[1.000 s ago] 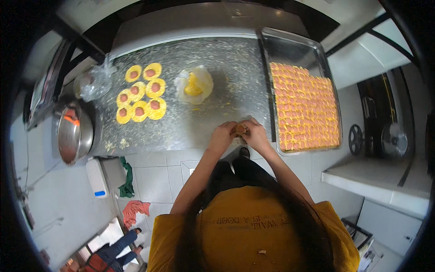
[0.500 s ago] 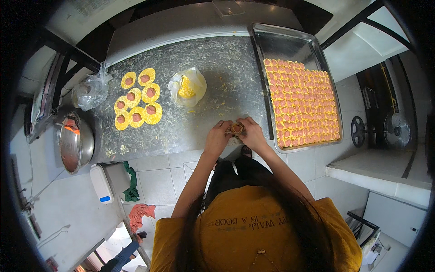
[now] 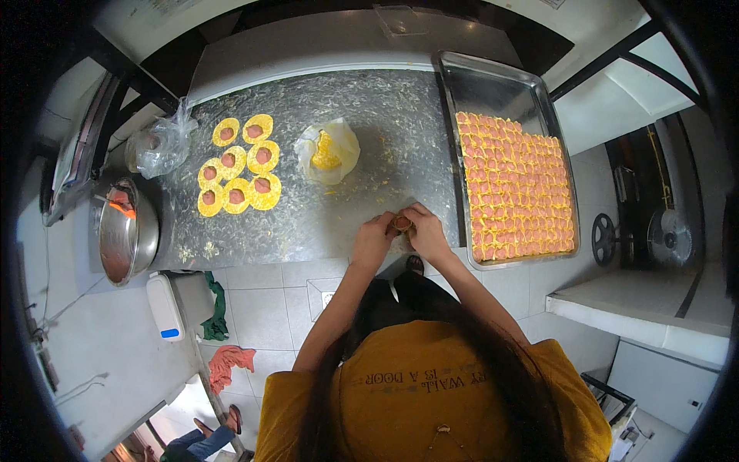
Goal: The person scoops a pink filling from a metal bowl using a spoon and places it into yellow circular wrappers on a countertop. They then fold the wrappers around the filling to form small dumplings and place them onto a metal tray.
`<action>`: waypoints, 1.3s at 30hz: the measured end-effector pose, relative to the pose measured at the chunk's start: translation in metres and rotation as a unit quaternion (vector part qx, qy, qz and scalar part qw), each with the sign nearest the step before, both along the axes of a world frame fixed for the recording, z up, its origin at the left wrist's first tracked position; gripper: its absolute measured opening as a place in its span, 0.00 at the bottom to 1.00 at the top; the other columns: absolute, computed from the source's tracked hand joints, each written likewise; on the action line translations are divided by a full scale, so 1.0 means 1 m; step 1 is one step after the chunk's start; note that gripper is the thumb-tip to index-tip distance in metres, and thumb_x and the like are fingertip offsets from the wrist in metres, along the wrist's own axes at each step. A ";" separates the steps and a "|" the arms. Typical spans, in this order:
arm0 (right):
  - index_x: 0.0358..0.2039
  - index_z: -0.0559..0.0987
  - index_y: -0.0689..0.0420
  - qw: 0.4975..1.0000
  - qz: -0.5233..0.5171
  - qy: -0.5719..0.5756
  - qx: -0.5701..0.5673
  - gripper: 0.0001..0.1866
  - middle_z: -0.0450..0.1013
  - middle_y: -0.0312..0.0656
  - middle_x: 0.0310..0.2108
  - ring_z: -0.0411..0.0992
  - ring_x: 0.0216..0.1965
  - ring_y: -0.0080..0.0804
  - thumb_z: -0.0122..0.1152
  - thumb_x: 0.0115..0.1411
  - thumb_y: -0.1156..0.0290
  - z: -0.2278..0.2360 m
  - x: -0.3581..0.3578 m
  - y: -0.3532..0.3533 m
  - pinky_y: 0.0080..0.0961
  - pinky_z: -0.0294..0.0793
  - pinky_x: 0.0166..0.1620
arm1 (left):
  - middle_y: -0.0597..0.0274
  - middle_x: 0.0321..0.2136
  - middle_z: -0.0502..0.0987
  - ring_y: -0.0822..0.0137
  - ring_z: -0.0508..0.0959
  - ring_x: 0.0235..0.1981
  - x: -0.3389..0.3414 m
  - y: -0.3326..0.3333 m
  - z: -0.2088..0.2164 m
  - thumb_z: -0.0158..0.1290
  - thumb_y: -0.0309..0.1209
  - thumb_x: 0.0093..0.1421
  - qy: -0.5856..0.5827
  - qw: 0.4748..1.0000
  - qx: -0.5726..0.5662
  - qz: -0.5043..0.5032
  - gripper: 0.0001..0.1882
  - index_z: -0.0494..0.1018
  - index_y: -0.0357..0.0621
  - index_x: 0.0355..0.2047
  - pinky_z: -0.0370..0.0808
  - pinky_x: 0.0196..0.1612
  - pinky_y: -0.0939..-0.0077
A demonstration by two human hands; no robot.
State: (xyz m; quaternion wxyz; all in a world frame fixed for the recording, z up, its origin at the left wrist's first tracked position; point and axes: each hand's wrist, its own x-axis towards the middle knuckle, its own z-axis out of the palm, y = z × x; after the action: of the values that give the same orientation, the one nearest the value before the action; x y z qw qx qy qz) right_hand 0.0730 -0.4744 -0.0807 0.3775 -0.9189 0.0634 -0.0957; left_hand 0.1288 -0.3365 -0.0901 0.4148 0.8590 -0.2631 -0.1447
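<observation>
Pinched one dumpling [image 3: 401, 223] in left hand [image 3: 373, 240] and right hand [image 3: 426, 233], near worktop [image 3: 369, 177] edge. Mostly filled tray [image 3: 493, 92] right; seven wrappers [image 3: 240, 173] left unfolded.

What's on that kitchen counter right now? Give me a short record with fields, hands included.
Surface: speckled steel counter
Left hand: fingers closed on a small brown and yellow pastry piece
Right hand: fingers closed on the same piece, over the counter's near edge
Right side: shiny metal baking tray, mostly filled with rows of orange and yellow pastries
Middle: plastic bag of yellow filling
Left side: seven yellow dough rounds with pink centres, a clear crumpled plastic bag
Off the counter's left end: round steel bowl
</observation>
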 end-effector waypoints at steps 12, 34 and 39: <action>0.40 0.74 0.58 1.000 -0.014 -0.010 -0.007 0.23 0.70 0.49 0.35 0.71 0.34 0.49 0.55 0.38 0.85 0.002 -0.003 -0.005 0.32 0.72 0.36 | 0.50 0.31 0.73 0.50 0.74 0.32 0.003 0.000 -0.002 0.55 0.24 0.46 -0.007 0.998 -0.059 -0.001 0.15 0.70 0.43 0.37 0.72 0.33 0.61; 0.35 0.77 0.58 0.999 0.030 0.035 0.017 0.18 0.71 0.46 0.32 0.71 0.33 0.43 0.56 0.40 0.83 0.026 0.007 -0.008 0.28 0.71 0.38 | 0.47 0.26 0.74 0.49 0.75 0.29 0.055 0.113 -0.008 0.51 0.24 0.50 -0.172 0.923 -0.055 0.339 0.07 0.73 0.38 0.31 0.71 0.33 0.61; 0.38 0.77 0.56 0.975 -0.052 0.060 0.205 0.20 0.72 0.34 0.31 0.69 0.30 0.21 0.60 0.42 0.84 0.035 -0.001 -0.074 0.19 0.68 0.33 | 0.47 0.27 0.75 0.48 0.74 0.30 0.094 0.154 -0.005 0.53 0.31 0.50 -0.181 0.854 0.114 0.475 0.09 0.73 0.38 0.30 0.70 0.34 0.60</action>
State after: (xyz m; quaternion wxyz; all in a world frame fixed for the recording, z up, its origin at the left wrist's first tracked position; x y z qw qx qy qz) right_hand 0.0721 -0.5480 -0.0457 0.5482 -0.8212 0.1522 -0.0444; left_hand 0.2232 -0.1821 -0.0952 0.2778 0.9316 0.1248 0.1985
